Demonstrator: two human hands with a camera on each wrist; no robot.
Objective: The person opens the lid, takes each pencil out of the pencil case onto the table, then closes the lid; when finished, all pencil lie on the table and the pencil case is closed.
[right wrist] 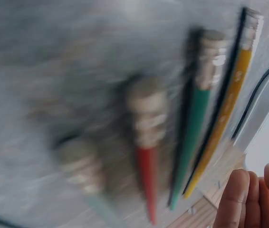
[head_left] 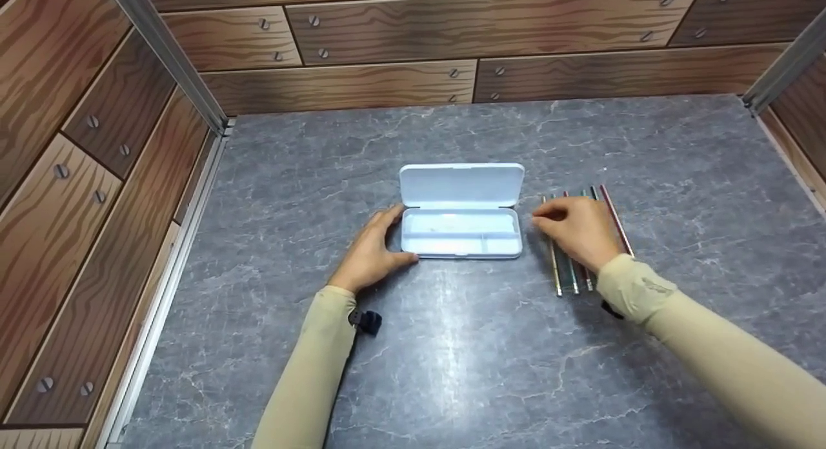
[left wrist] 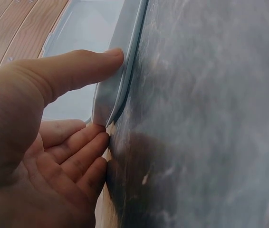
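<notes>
A pale, translucent plastic pencil case (head_left: 461, 254) lies with its lid (head_left: 461, 186) raised, and no pencils show inside. At its left end my left hand (head_left: 373, 250) holds it, thumb at the front edge and fingers at the side and back. The left wrist view shows the thumb (left wrist: 96, 66) on the case wall. My right hand (head_left: 581, 229) hovers over the pencils beside the case, hiding parts of them. In the right wrist view its fingertips sit near the thumb, with nothing seen between. A yellow pencil (right wrist: 227, 109), a green pencil (right wrist: 191, 137) and a red pencil (right wrist: 146, 175) lie below.
Several pencils lie roughly side by side, including a dark red one (head_left: 616, 217) at the right. The grey marbled tabletop (head_left: 452, 346) is bounded by wood-patterned panels (head_left: 387, 88) at the back and sides. Inside, the case has dividers (head_left: 483, 242).
</notes>
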